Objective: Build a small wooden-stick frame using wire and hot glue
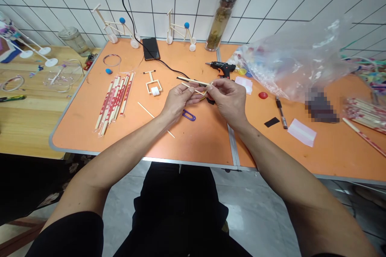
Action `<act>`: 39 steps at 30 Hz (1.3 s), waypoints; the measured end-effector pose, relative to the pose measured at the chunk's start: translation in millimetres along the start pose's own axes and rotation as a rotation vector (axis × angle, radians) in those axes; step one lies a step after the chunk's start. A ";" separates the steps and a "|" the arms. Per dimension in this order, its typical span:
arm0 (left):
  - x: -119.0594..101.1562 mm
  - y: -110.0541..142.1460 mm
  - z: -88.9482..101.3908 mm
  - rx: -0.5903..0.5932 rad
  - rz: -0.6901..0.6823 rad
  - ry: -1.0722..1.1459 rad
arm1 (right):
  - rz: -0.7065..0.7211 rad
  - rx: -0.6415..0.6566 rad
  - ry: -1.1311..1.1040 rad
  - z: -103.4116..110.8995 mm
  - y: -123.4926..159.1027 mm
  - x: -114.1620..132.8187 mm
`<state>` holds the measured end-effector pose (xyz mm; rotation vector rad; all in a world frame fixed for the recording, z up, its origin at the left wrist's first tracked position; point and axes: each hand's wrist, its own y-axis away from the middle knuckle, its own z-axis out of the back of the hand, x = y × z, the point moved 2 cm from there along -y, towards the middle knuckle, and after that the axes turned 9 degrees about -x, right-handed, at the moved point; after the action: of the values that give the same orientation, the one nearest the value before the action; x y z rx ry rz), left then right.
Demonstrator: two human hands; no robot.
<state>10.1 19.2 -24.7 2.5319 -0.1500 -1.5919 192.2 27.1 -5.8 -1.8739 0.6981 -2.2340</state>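
Note:
Above the middle of the orange table, my left hand point(177, 99) and my right hand point(228, 97) pinch a small frame of pale wooden sticks point(193, 81) between them. Its joints are partly hidden by the fingers. A purple clip-shaped piece point(189, 115) lies just below my hands. One thin stick point(146, 110) passes under my left forearm. To the left sits a small stick frame with a white roll point(155, 90). Behind my right hand rests a black glue gun point(222, 66), its nozzle pointing left.
Paper-wrapped chopsticks point(113, 100) lie at left. Two stick bicycle models with blue balls point(122, 21) stand along the wall near a phone point(150, 49). A tall tea bottle point(224, 14) stands at the back. A clear plastic bag point(289, 60), a pen point(281, 113) and a red cap point(263, 95) occupy the right.

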 end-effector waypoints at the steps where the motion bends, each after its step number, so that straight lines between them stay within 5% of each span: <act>1: 0.4 -0.4 0.3 0.010 -0.006 0.005 | 0.002 0.000 -0.004 0.0 0.0 -0.6; 39: 0.4 -1.9 1.4 0.014 0.008 0.049 | 0.011 -0.012 0.007 -1.1 1.1 1.9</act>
<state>9.1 20.9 -26.0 2.5751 -0.1656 -1.5301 190.5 25.7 -4.7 -1.8638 0.7237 -2.2355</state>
